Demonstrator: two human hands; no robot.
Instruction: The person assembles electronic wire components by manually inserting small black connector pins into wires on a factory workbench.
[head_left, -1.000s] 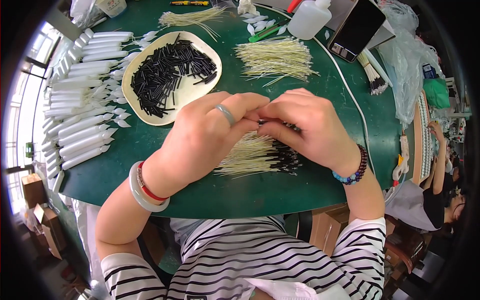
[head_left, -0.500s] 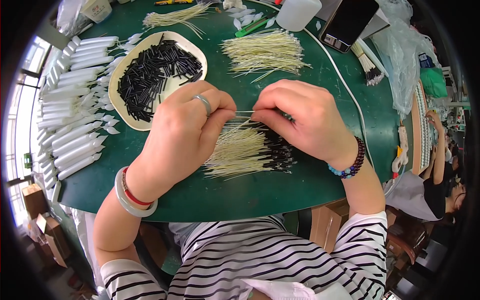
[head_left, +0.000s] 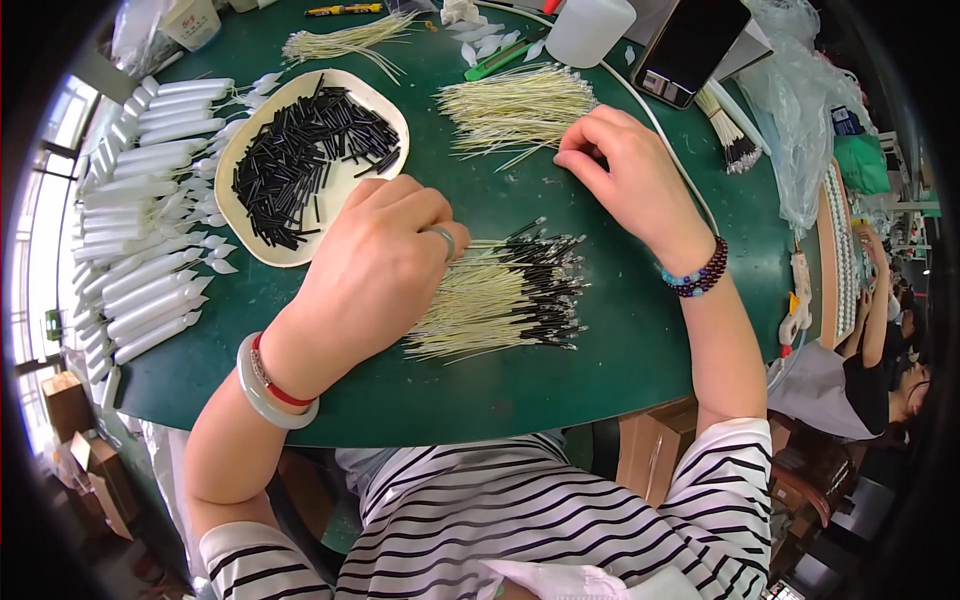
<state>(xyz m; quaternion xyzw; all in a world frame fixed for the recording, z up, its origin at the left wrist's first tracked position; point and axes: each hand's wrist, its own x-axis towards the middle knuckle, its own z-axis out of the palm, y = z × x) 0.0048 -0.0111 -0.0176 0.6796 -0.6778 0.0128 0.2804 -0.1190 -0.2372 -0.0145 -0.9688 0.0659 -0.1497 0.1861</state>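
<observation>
A dark green table (head_left: 640,385) spans the view, seen from above. At its near edge sits a person in a white shirt with black stripes (head_left: 480,510), both forearms reaching over the tabletop.

Along the left side lie rows of white candle-shaped sticks (head_left: 155,305) with flame-shaped tips. Beside them is a cream-coloured dish (head_left: 350,182) with rounded corners, holding a heap of short black tubes (head_left: 280,185).

The left hand (head_left: 392,255) is curled just beside the dish, at the upper left of the near pile of wires (head_left: 470,310). Its fingertips are hidden, so whether it grips a wire cannot be told. The right hand (head_left: 618,165) is at the lower right end of the far pile of wires (head_left: 515,105); its thumb and forefinger bend toward each other with their tips close together, and whether they have hold of anything cannot be told.

The near pile is pale yellow with black sleeves toward its right end, and lies in front of the hands. The far pile is pale yellow.

At the upper right are a dark phone (head_left: 697,45), leaning, and a white bottle (head_left: 590,30). Smaller still are a green-handled knife (head_left: 497,60) and a grey ring (head_left: 443,243) on the left hand.
</observation>
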